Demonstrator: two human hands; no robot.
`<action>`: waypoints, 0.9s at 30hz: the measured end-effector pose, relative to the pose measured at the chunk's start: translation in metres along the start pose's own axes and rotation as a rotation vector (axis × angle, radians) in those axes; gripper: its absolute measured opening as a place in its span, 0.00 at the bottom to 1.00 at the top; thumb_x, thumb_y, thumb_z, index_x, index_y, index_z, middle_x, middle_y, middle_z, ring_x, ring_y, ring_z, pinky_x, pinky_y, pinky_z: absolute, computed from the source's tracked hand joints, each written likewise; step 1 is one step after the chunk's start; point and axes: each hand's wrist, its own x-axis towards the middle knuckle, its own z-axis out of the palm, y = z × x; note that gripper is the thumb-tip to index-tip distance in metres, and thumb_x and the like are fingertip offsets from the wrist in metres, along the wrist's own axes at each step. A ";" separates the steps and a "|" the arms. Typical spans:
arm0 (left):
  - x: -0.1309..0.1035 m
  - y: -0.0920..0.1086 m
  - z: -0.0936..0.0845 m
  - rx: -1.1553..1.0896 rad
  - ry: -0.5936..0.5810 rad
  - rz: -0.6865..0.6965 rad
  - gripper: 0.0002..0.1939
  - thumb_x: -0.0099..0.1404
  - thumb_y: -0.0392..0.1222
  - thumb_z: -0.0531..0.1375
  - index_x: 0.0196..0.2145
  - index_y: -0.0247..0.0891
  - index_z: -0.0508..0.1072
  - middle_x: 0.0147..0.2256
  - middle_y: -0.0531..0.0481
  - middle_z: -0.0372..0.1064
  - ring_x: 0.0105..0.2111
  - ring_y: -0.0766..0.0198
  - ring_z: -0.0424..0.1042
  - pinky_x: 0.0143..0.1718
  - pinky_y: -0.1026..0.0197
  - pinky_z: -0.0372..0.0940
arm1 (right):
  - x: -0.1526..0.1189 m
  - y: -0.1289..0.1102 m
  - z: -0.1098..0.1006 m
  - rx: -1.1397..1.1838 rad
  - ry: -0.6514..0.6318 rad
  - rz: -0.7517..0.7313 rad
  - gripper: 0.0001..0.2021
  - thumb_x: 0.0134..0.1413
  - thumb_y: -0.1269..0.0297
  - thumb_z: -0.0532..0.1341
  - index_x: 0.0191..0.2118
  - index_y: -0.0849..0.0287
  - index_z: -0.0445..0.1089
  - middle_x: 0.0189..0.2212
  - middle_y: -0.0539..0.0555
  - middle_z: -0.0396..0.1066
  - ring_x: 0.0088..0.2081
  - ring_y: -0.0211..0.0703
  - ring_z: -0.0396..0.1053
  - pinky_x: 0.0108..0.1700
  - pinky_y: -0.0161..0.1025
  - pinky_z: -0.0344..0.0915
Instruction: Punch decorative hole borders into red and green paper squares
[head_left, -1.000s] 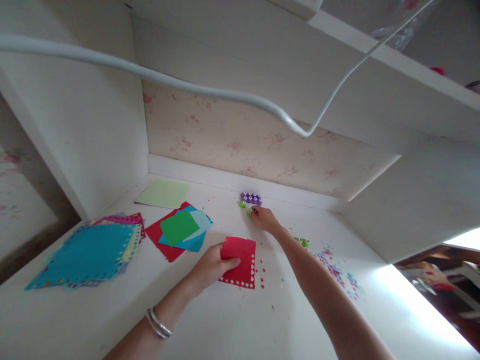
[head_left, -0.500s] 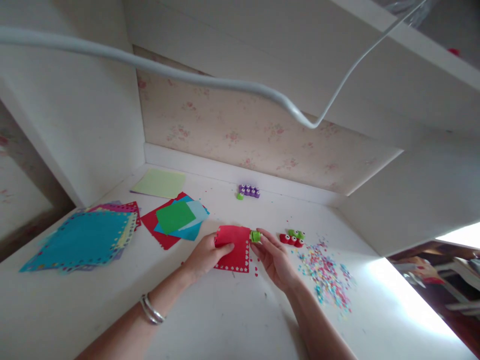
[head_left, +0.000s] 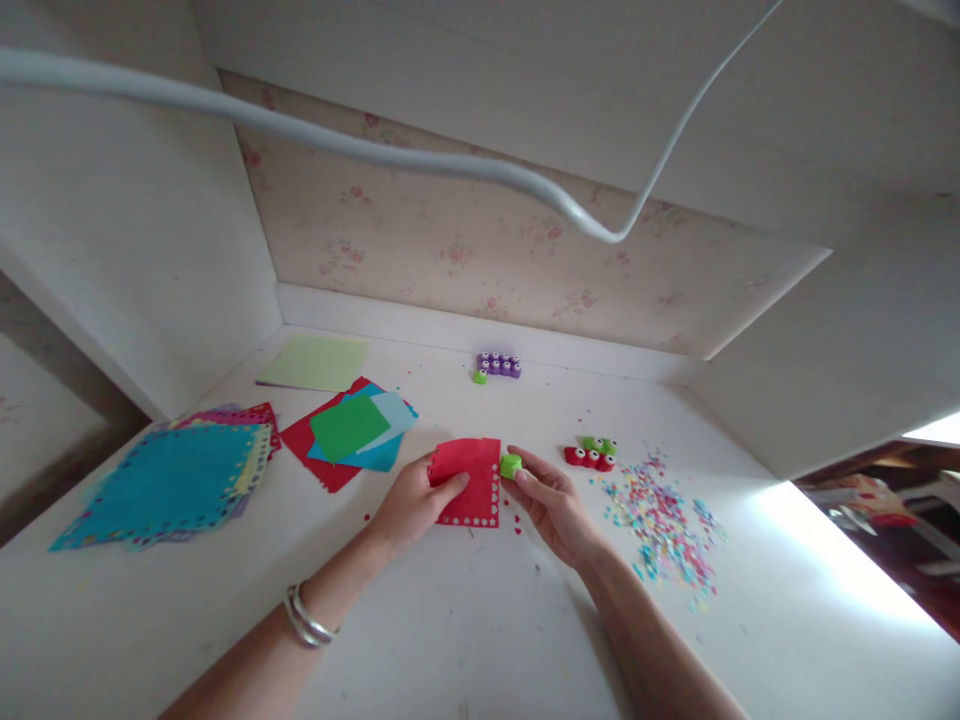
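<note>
My left hand (head_left: 416, 500) is at the centre of the frame, pinching the red sheet (head_left: 471, 462) by its left side, thumb laid over the top and the other fingers underneath. The sheet sits a little below the middle of the picture, with a row of small punched shapes along its right edge and another along its bottom edge. Just right of it, my right hand (head_left: 553, 508) pinches a green punch (head_left: 511, 466) between thumb and fingers. The punch is right up at the sheet's right edge; I can't tell whether the paper is inside its slot. Small red cut-outs (head_left: 517, 530) lie below that, near my right fingers.

Above, near the middle of the frame, purple punches (head_left: 499, 364) stand in two rows, with a single green one by their lower left. To the right of my right hand are red punches (head_left: 590, 459) with more green ones behind them, and further right a scatter of coloured confetti (head_left: 664, 530) covers part of the white table (head_left: 450, 640). Left of centre, a green card (head_left: 351, 430) tops overlapping blue and red sheets; at far left lies a pile under a blue sheet (head_left: 172, 480) with punched borders. Silver bangles (head_left: 306, 618) circle my left wrist.
</note>
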 end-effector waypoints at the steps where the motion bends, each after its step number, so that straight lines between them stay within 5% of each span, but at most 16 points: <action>1: 0.000 0.001 0.000 0.020 0.004 0.007 0.19 0.62 0.49 0.62 0.48 0.37 0.76 0.44 0.45 0.77 0.44 0.53 0.75 0.48 0.55 0.67 | 0.000 0.000 0.000 -0.015 -0.009 0.002 0.21 0.46 0.62 0.74 0.48 0.56 0.75 0.45 0.55 0.76 0.46 0.44 0.74 0.56 0.42 0.66; 27: 0.000 -0.002 0.000 0.039 -0.018 0.047 0.19 0.61 0.48 0.62 0.49 0.40 0.77 0.43 0.46 0.78 0.43 0.53 0.76 0.49 0.56 0.67 | 0.002 0.004 0.000 -0.124 -0.006 -0.073 0.16 0.48 0.63 0.73 0.44 0.53 0.75 0.42 0.52 0.77 0.43 0.42 0.74 0.49 0.41 0.68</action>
